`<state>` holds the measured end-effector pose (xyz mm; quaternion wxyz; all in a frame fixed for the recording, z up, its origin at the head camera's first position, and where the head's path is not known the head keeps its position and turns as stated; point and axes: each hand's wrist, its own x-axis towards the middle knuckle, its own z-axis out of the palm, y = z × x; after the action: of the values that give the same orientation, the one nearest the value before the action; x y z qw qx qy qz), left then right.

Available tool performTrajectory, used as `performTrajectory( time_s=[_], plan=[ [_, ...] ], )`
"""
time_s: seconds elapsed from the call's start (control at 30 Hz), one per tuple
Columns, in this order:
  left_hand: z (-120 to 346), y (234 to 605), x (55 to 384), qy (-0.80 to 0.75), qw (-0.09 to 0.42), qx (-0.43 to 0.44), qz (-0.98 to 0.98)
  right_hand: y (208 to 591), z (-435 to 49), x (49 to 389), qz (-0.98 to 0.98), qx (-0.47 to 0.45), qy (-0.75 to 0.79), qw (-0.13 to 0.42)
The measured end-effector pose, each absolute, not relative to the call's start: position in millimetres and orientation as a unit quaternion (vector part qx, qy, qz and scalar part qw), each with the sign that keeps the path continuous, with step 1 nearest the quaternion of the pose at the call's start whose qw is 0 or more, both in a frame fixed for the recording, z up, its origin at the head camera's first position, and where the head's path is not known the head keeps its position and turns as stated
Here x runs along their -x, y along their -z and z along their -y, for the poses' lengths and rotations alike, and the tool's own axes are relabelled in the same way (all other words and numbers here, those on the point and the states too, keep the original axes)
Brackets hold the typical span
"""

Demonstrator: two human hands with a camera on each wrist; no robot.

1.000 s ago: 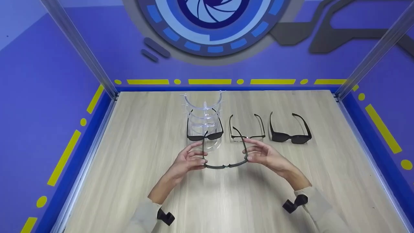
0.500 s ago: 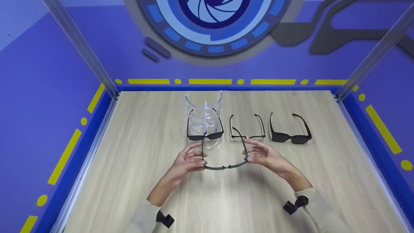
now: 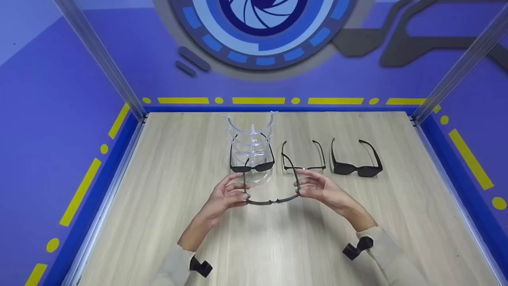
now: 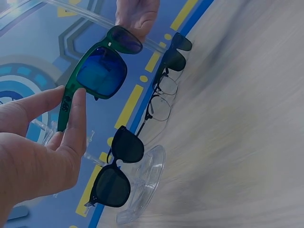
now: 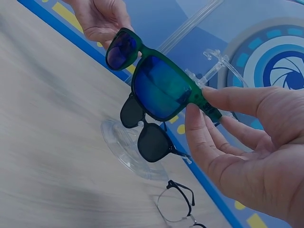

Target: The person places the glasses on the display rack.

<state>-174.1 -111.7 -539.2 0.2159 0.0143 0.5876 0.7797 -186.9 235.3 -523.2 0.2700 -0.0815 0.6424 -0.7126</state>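
Observation:
Both hands hold one pair of green-framed sunglasses (image 3: pixel 260 202) with blue mirrored lenses, raised above the table in front of a clear display stand (image 3: pixel 253 139). My left hand (image 3: pixel 223 198) pinches the left temple near its hinge between thumb and fingers. On the other side, my right hand (image 3: pixel 325 190) pinches the right temple near the hinge. The temples are unfolded and point away from me. In the left wrist view the blue lenses (image 4: pixel 102 73) face the camera. Black sunglasses (image 3: pixel 253 167) sit low on the stand, just beyond the held pair.
Right of the stand, clear-lensed glasses (image 3: pixel 303 168) with dark temples lie unfolded on the wooden table (image 3: pixel 158 198). Further right lie chunky black sunglasses (image 3: pixel 357 169). Blue panels (image 3: pixel 254 87) wall the table at the back and both sides.
Both hands have shifted slightly left and a little away from me, carrying the green sunglasses. The stand and the other glasses stay where they were.

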Motion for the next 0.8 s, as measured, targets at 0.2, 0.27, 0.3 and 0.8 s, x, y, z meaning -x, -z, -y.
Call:
performTrajectory(
  time_s=[0.2,0.27,0.3,0.8],
  plan=[
    [117,537,179,-0.779,0.213,-0.007,-0.59,521,-229,192,-0.638,0.073,0.719,0.266],
    [119,537,180,-0.777,0.21,-0.007,-0.593,520,-226,194,-0.638,0.073,0.719,0.265],
    [120,537,181,-0.776,0.208,-0.006,-0.595,520,-225,195,-0.637,0.073,0.72,0.264],
    [126,533,190,-0.782,0.198,-0.006,-0.591,519,-217,208,-0.633,0.084,0.722,0.268]
  ],
)
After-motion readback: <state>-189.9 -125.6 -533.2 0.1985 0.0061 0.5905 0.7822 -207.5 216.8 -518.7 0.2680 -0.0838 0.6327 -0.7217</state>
